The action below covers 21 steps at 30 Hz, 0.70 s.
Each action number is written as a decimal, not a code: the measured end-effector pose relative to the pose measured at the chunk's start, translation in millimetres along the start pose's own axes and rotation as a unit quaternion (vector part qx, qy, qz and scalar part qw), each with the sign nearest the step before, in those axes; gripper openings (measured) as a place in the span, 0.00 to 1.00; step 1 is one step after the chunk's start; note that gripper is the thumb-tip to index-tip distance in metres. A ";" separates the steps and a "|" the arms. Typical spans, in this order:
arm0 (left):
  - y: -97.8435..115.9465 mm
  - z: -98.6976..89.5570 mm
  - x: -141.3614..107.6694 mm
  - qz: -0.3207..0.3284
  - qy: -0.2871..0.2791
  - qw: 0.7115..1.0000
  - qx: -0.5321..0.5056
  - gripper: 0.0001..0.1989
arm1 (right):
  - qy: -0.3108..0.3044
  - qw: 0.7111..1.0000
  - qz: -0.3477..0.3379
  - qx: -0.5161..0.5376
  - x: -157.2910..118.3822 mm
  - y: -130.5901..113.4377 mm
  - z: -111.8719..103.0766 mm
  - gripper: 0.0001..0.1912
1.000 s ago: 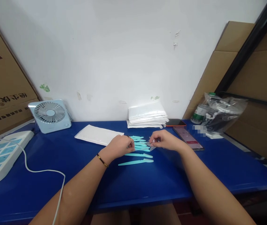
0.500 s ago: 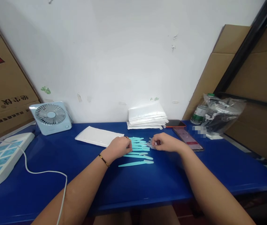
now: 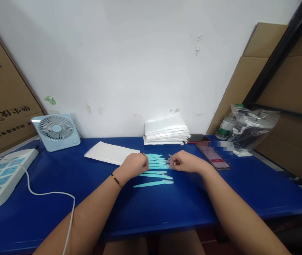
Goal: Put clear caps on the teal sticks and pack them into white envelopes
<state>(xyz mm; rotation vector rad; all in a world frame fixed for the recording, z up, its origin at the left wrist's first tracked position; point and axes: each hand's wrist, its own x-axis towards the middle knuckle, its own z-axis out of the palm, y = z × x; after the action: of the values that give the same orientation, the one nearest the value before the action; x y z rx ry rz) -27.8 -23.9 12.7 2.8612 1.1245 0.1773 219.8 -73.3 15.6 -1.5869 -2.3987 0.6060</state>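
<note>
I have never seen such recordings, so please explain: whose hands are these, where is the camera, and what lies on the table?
No robot here: a person works bare-handed, seen from a camera worn on the head, looking forward and down. The left hand bends over the handle ends of turquoise tools; the right hand curls at some clear pieces near the other ends. What each has in its grip is hard to see. On the blue table there are also a white packet, a stack of similar packets, a lit phone, a fan and a power strip.
</note>
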 end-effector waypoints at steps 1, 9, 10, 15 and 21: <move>-0.1 -0.1 -0.1 0.003 0.000 1.000 0.001 0.06 | 0.003 1.000 -0.004 -0.003 -0.1 -0.2 0.2 0.07; 1.6 -3.9 -1.5 0.005 -0.015 1.000 0.000 0.07 | 0.010 1.000 -0.021 -0.020 -0.2 -3.7 0.3 0.07; 1.4 -4.0 -1.6 0.003 -0.014 1.000 0.002 0.07 | 0.008 1.000 -0.022 -0.017 -0.2 -4.0 0.5 0.07; -0.4 -3.6 -1.4 0.002 -0.010 1.000 0.004 0.07 | -0.010 1.000 -0.019 -0.008 -0.6 -3.2 0.9 0.05; 0.6 -3.6 -1.3 0.009 -0.013 1.000 0.001 0.07 | -0.001 1.000 -0.023 -0.008 -0.8 -6.7 0.1 0.06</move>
<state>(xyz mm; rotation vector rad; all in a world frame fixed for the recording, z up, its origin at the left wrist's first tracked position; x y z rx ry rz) -28.8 -25.2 16.2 2.8666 1.0950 0.1396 214.5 -76.3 18.5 -1.5324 -2.4404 0.5816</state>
